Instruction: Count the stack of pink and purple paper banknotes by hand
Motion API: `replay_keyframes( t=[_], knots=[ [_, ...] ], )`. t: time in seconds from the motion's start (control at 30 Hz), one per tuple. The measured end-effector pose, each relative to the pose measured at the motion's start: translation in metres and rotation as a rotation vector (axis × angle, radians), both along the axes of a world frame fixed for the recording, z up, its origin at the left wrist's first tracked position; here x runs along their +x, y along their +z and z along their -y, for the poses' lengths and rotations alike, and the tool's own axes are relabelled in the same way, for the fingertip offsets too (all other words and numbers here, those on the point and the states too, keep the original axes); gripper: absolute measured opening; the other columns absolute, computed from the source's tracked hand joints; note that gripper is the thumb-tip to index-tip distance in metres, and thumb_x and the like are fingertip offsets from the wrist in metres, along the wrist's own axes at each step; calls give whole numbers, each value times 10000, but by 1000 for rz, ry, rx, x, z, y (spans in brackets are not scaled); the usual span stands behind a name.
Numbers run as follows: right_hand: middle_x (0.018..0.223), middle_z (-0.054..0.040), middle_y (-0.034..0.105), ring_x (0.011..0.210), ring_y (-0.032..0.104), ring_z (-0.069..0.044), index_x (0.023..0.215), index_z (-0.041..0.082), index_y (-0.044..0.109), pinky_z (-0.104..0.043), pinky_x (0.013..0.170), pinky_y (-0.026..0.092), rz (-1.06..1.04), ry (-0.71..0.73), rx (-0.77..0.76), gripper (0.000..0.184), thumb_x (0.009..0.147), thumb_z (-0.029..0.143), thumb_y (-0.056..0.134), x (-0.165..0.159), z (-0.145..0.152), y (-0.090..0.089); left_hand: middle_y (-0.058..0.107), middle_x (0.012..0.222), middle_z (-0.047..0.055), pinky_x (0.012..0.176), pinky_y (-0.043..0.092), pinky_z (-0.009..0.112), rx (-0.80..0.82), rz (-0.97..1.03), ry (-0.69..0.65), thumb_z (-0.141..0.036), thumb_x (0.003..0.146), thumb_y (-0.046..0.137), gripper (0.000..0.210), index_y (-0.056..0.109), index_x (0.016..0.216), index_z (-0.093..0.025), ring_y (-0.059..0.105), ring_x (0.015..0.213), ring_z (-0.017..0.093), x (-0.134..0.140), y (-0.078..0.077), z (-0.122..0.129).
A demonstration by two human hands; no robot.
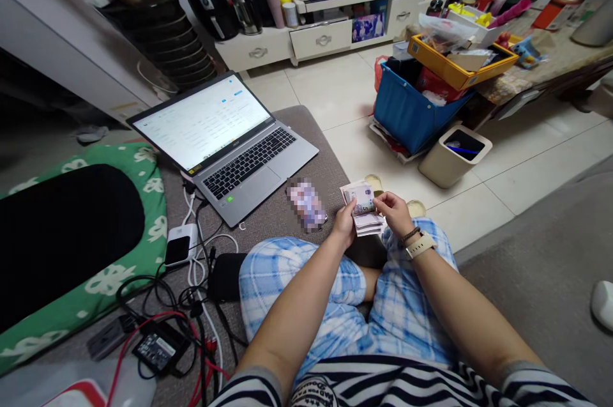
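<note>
A small stack of banknotes is in front of me, above my crossed legs. My left hand grips the stack from the left, its thumb on top. At the right edge of the top note, my right hand pinches with thumb and fingers. The lower notes fan out and bend toward me; a 5 shows on one. Left of the notes, a phone-shaped thing, blurred out, lies on the grey sofa seat. Beyond it stands an open laptop with its screen lit.
Tangled cables and a black power adapter lie at the left, near a white power bank. A green patterned cushion is farther left. On the floor stand a blue bin and a beige waste bin.
</note>
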State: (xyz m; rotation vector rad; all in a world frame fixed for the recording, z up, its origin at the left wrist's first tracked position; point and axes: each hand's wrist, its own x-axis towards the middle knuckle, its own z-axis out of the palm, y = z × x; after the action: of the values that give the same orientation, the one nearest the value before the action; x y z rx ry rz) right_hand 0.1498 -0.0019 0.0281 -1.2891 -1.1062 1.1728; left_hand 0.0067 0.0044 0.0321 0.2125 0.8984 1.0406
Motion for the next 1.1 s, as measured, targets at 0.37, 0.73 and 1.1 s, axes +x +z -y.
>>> replay_keyframes(
  t=[0.37, 0.73, 1.1],
  knots=[
    [604, 25, 526, 595, 446, -143, 660, 215, 563, -275, 579, 357, 107, -49, -42, 386, 762, 561, 700, 5, -5, -18, 774, 927, 151, 995, 522, 474, 18, -20, 11, -143, 685, 776, 263, 718, 934, -80, 716, 1038, 333, 1, -4, 1],
    [600, 29, 519, 572, 427, -136, 697, 210, 603, -276, 556, 346, 68, -47, -18, 356, 765, 546, 700, 2, -1, -4, 771, 1004, 165, 969, 542, 442, -1, 19, 9, -340, 834, 704, 348, 714, 1065, -79, 729, 1013, 307, 2, -6, -1],
    [618, 26, 525, 579, 448, -140, 716, 214, 595, -287, 577, 370, 24, -34, 7, 346, 759, 537, 713, 1, -1, -2, 772, 1034, 146, 986, 531, 433, 34, 31, -15, -339, 868, 642, 348, 716, 1107, -98, 714, 1061, 297, 3, -7, 0]
  ],
)
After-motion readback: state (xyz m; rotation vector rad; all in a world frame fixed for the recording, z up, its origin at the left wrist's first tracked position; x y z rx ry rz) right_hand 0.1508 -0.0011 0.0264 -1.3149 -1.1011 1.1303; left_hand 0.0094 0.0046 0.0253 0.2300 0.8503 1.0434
